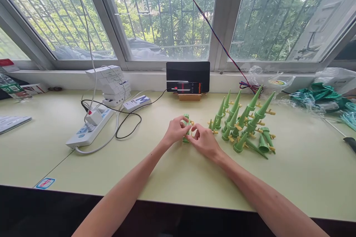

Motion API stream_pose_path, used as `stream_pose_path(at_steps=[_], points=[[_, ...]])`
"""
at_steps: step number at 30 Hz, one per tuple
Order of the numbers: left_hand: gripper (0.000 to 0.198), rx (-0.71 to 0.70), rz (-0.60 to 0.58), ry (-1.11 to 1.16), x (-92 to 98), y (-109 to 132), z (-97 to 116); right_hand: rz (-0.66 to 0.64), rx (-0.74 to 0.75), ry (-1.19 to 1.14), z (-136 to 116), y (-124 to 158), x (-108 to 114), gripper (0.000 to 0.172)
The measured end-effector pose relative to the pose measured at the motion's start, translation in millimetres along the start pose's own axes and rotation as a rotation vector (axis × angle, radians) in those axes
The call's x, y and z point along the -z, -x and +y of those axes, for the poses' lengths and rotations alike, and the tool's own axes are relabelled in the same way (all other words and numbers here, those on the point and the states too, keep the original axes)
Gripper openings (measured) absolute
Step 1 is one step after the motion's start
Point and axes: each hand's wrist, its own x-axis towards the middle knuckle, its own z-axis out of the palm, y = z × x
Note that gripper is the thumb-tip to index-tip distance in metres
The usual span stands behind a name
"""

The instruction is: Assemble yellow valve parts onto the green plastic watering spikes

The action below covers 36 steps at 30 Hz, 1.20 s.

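Near the middle of the pale green table [167, 174], my left hand [178, 130] is closed around a green plastic piece [186, 140], with its thumb and fingers on the upper part. From the right, my right hand [204, 140] has its thumb and fingertips pinched at the same piece, near a small yellow part [191, 122]. The fingers partly hide the green piece. To the right of my hands stand several green spikes [236, 131] with yellow valves, and a few more lie on their sides.
A tablet [187, 72] with a phone [189, 88] before it stands at the window. Left are a power strip [89, 133], cables, stacked white boxes [112, 81] and a keyboard [12, 123]. Plastic bags [319, 94] and a screwdriver [349, 141] lie right.
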Motion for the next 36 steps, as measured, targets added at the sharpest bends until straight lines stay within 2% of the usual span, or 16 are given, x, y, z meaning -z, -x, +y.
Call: stream_pose_path(at_steps=[8,18,23,36], points=[[0.023,-0.035,0.022,-0.047,-3.2,0.8,2.4,-0.073,0.001,0.053,-2.3,1.4,0.9,0.025],[0.021,-0.091,0.039,-0.028,-6.5,0.3,-1.2,-0.085,-0.046,0.078,-5.2,1.4,0.9,0.027],[0.017,-0.101,0.010,-0.016,-7.5,1.1,-0.3,-0.070,-0.061,0.081,-1.8,0.6,-1.8,0.023],[0.015,-0.173,-0.052,-0.111,-9.2,3.3,-2.4,-0.009,-0.082,0.114,-1.0,1.5,-0.6,0.030]])
